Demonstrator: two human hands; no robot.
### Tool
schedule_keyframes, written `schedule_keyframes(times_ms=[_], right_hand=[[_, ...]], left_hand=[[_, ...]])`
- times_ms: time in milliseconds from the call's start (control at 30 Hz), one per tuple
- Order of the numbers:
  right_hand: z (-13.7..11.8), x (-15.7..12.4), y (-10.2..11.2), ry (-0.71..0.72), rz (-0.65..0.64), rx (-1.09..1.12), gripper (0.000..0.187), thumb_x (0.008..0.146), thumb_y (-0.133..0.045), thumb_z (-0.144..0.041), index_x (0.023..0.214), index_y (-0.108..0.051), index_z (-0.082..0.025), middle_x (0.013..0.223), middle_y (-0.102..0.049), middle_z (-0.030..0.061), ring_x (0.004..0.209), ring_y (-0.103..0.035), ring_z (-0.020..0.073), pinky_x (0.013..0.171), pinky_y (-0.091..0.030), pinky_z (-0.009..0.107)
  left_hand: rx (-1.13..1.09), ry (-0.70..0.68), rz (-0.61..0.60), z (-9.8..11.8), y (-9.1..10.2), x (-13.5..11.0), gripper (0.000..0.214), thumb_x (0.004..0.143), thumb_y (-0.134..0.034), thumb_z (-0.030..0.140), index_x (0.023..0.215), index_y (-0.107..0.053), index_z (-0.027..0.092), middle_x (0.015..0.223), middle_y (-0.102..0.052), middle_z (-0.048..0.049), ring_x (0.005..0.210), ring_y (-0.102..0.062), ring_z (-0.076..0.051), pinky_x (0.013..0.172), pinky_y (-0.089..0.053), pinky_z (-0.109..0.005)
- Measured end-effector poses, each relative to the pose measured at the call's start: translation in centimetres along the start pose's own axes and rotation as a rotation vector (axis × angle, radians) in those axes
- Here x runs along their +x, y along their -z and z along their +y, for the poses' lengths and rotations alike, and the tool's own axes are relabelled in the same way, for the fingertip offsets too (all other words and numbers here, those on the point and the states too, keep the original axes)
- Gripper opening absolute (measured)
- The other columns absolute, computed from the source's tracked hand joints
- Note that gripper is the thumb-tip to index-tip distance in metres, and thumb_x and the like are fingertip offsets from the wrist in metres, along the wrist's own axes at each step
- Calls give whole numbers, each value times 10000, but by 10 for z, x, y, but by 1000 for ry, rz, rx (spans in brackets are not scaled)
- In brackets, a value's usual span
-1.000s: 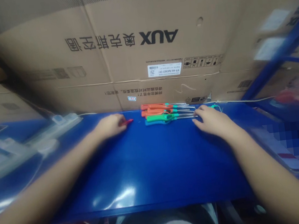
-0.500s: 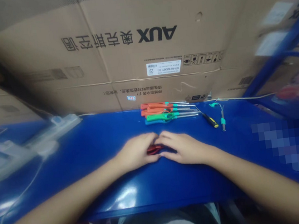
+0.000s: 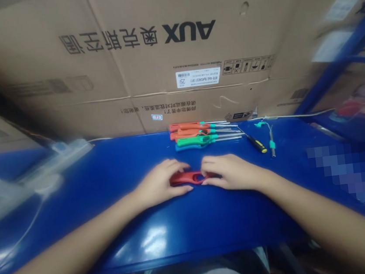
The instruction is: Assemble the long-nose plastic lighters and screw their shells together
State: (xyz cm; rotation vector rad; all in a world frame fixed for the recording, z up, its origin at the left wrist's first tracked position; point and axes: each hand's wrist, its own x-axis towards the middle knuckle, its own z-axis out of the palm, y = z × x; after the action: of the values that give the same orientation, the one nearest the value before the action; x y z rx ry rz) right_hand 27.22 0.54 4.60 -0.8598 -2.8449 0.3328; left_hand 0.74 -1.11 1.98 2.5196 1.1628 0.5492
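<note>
A red lighter handle (image 3: 187, 178) with an oval trigger opening lies level between my hands, low over the blue table. My left hand (image 3: 161, 181) is curled round its left end, thumb on the near side and fingers on the far side. At the other end, my right hand (image 3: 228, 172) grips the handle between thumb and fingers, which hide that end. Beyond my hands lie several long-nosed lighters, with orange handles (image 3: 185, 132), a green handle (image 3: 192, 141) and a blue handle (image 3: 187, 147). Their metal tubes point right.
A black and yellow screwdriver (image 3: 256, 144) lies right of the lighters, beside a small metal tube with green tape (image 3: 272, 145). A large cardboard box (image 3: 148, 70) stands behind the blue table (image 3: 212, 226). A white power strip (image 3: 69, 156) and cable are at left.
My hands have moved apart, the left one to the left and the right one slightly right. More of the red lighter handle now shows between them.
</note>
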Motion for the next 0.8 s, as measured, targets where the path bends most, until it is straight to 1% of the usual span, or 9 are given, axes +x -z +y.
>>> schedule_keyframes(times_ms=[100, 167, 233, 333, 433, 567, 633, 700, 800], right_hand=[[7, -1, 4, -39, 15, 27, 170, 941, -643, -384, 961, -629, -215, 1029, -645, 13, 784, -591, 142, 641, -372, 244], [9, -2, 6, -55, 25, 29, 174, 931, -657, -386, 942, -634, -214, 1023, -652, 13, 777, -590, 141, 641, -370, 242], [10, -2, 7, -58, 36, 34, 180, 946, -634, -394, 940, -637, -214, 998, -665, 10, 783, -596, 144, 648, -374, 242], [9, -3, 8, -105, 74, 20, 186, 993, -550, -377, 968, -647, -220, 958, -700, 10, 807, -625, 158, 661, -378, 248], [10, -3, 7, -210, 159, -36, 200, 1008, -502, -346, 995, -662, -227, 959, -736, 21, 820, -656, 180, 669, -376, 262], [12, -4, 9, -331, 246, -127, 223, 994, -482, -311, 929, -670, -210, 886, -747, 34, 752, -654, 189, 651, -358, 278], [14, -4, 13, -366, 268, -167, 221, 979, -485, -293, 888, -664, -201, 853, -740, 43, 738, -644, 191, 640, -343, 281], [15, -5, 18, -379, 241, -183, 218, 964, -496, -292, 841, -650, -198, 816, -727, 45, 715, -625, 188, 619, -322, 280], [16, -8, 25, -391, 105, -152, 242, 956, -499, -304, 771, -614, -199, 726, -688, 33, 626, -561, 163, 574, -285, 272]], left_hand=[[-60, 10, 53, -8, -4, 1, 393, 862, -729, 386, 1217, -640, 242, 1067, -688, -61, 1001, -636, -239, 908, -510, -378], [-85, 23, 91, -12, -7, 2, 376, 859, -732, 363, 1205, -649, 241, 1078, -697, -60, 1007, -639, -239, 922, -512, -386], [-95, 33, 112, -15, -10, 2, 376, 856, -736, 351, 1205, -650, 239, 1118, -702, -62, 1038, -637, -245, 954, -507, -403], [-97, 37, 122, -16, -13, 3, 403, 855, -736, 356, 1225, -637, 231, 1195, -693, -74, 1104, -627, -259, 1002, -495, -430], [-103, 50, 137, -17, -15, 2, 487, 850, -736, 378, 1292, -594, 228, 1271, -663, -95, 1156, -616, -273, 1013, -499, -440], [-120, 78, 152, -17, -16, 1, 567, 850, -731, 375, 1361, -539, 221, 1321, -633, -111, 1164, -617, -274, 1009, -503, -436], [-134, 84, 160, -17, -16, 1, 580, 851, -728, 372, 1370, -526, 212, 1307, -639, -112, 1126, -632, -265, 979, -515, -422], [-141, 84, 166, -17, -16, 1, 572, 855, -720, 366, 1369, -523, 210, 1257, -659, -104, 1060, -649, -249, 931, -530, -403], [-135, 66, 167, -17, -16, 2, 509, 869, -692, 328, 1341, -542, 210, 1118, -694, -76, 970, -653, -227, 879, -535, -384]])
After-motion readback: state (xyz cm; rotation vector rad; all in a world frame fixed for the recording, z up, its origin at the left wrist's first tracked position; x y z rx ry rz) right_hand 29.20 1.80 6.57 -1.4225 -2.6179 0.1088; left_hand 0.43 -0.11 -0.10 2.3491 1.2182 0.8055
